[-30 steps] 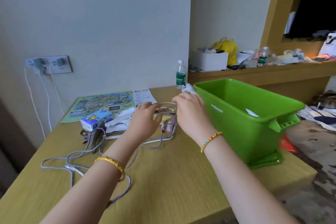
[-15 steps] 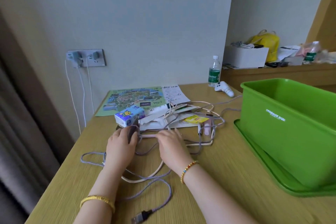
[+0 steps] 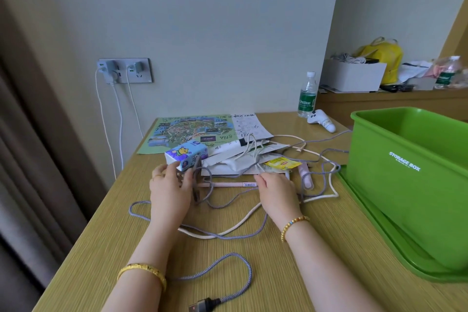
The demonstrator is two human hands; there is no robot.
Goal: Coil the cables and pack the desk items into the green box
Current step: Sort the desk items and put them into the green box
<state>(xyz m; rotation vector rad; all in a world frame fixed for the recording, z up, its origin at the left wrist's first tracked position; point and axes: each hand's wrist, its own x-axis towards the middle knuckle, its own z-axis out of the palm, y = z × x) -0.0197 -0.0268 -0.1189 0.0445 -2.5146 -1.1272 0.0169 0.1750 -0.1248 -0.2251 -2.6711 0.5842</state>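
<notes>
- Purple braided cable [image 3: 235,268] loops loosely across the wooden desk [image 3: 291,273], its plug end [image 3: 202,307] lying nearest us; a cream cable [image 3: 320,196] tangles with it toward the middle.
- We judge both cables light, limp and springy: they should coil easily but snag where they cross, so taking hold at a free plug end looks best.
- Our left hand [image 3: 171,191] rests over the tangle with its fingers curled; we cannot tell whether it grips a strand.
- Our right hand [image 3: 277,194] has its fingers bent at the edge of a paper pile [image 3: 228,163]; what it pinches, if anything, is hidden.
- Between the hands lies a thin pink pen [image 3: 228,184].
- On the pile sit a soft tissue pack [image 3: 186,157], a yellow tea sachet [image 3: 281,163] and a white marker [image 3: 229,147], all light, we judge.
- Behind them lies a map leaflet [image 3: 187,132].
- To the right, the green box [image 3: 405,175] stands open on its lid.
- Farther back are a white controller [image 3: 321,119] and a water bottle [image 3: 307,96].
</notes>
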